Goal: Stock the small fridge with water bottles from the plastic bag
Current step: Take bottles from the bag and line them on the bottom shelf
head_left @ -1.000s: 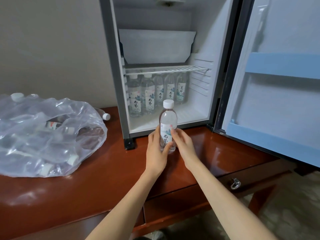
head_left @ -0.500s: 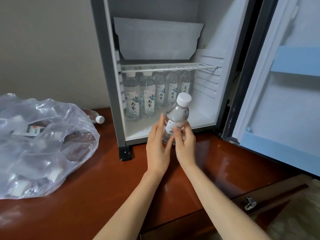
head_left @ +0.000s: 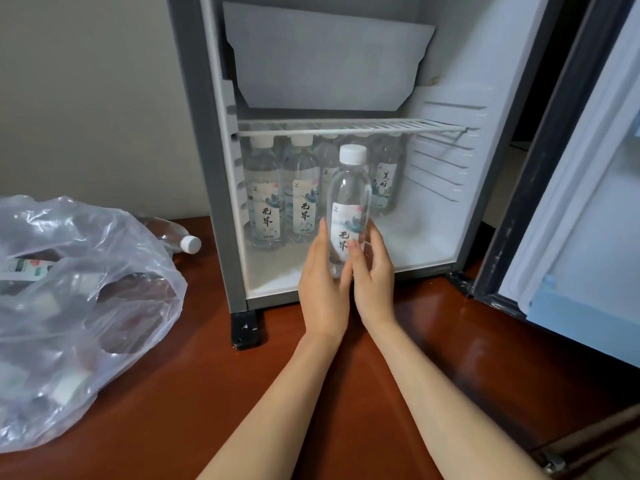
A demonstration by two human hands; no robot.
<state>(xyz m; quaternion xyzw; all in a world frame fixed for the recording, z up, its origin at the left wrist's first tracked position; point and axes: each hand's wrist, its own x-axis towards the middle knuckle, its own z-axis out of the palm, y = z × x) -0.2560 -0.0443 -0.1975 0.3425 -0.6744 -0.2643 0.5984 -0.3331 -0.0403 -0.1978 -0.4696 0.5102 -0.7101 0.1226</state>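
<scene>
- Fridge: door open. A row of stocked bottles stands at the back under the shelf.
- Bag: left of the fridge, well apart, with more bottles inside.
- Bottle: upright at the fridge mouth, in front of the row. Its base is hidden, so I cannot tell whether it is set down. I judge it full, fairly heavy, thin-walled and slick. I'd hold it low, on the label.
- Right hand: thumb and fingers curled round the label band.
- Left hand: fingers straight, flat against the bottle's left side, steadying it.
</scene>
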